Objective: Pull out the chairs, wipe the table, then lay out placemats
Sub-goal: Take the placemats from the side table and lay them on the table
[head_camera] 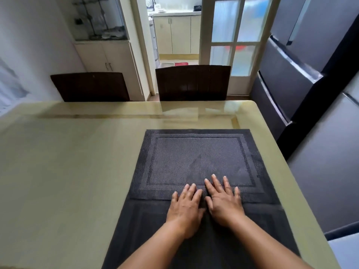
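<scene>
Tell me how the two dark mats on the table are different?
The far placemat lies farther from the person and shows its framed border clearly; the near placemat is closer, and arms partly cover it. The far one's near edge overlaps the near one. Both hands, left hand and right hand, press flat there. Both mats are dark and woven.

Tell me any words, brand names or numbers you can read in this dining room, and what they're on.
None can be read.
Two dark woven placemats under the left hand and right hand: pattern only, no text.
Grey refrigerator: no readable badge.
Items on the far kitchen counter: too small and blurred.
</scene>
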The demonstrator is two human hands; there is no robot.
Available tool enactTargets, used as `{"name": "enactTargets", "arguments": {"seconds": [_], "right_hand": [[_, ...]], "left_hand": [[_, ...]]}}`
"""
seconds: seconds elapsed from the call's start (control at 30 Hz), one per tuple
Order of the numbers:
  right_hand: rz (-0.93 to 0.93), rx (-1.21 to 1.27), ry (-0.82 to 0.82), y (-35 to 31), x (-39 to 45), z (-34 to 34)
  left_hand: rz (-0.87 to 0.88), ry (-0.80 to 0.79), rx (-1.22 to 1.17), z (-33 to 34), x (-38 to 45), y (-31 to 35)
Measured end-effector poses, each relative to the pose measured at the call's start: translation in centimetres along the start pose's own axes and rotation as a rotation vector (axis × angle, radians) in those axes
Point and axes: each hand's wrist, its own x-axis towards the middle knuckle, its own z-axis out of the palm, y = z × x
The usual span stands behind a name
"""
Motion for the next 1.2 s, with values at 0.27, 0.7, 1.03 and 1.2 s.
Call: {"name": "enactTargets", "arguments": {"seconds": [0.27,0.7,1.03,1.2], "right_hand": [[0.096,0.104,0.172,0.1,7.9,-2.0],[0.117,0.139,0.167,1.5,13.7,-3.7],[-0.148,0.242,0.337,0.0,4.0,-0.1],[-0.197,0.213,0.377,-2.2,-1.6,2.1]], "left_hand": [[-0.052,-0.016,0.047,-3.0,9.7,-1.5],[-0.014,0.063,0.032,-4.1,15.9,-2.1],[-0.062,0.121,-0.097,2.0,-1.3,2.5],[-0.024,0.017,-0.015,4.3,-7.3,1.0]]}}
